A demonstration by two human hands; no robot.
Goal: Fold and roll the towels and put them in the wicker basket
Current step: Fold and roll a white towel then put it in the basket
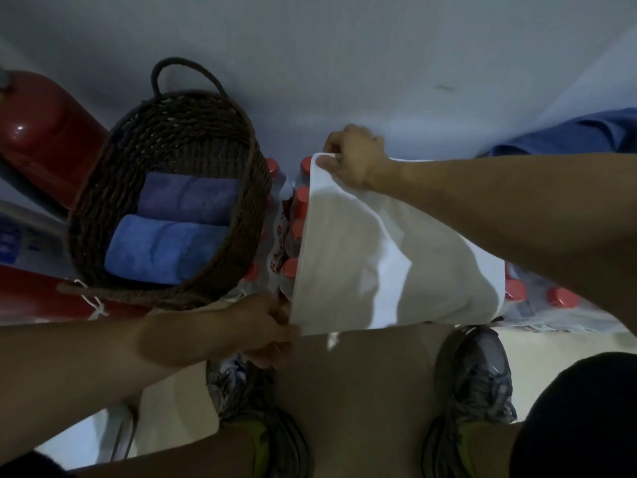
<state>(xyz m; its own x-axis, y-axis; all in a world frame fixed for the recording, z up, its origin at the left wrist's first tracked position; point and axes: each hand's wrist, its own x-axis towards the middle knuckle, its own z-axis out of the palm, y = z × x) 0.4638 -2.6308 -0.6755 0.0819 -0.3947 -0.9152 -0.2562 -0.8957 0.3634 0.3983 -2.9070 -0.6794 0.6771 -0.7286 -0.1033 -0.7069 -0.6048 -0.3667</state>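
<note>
My left hand [265, 326] and right hand [355, 157] each pinch a corner of the white towel [386, 257], spread just beside the wicker basket [103, 201]. I should keep the edge taut and match corners squarely before folding.

Both bare forearms reach in from the frame edges, the left arm from 9 o'clock, the right arm from 3 o'clock. The left hand [267, 327] sits near centre, slightly toward 7 o'clock, fingers curled and pinching the near corner of a white towel [386, 257]. The right hand [355, 157] lies toward 12 o'clock, knuckles up, fingers pinching the far corner. Both legs stand below, feet in sneakers [477, 370].
</note>
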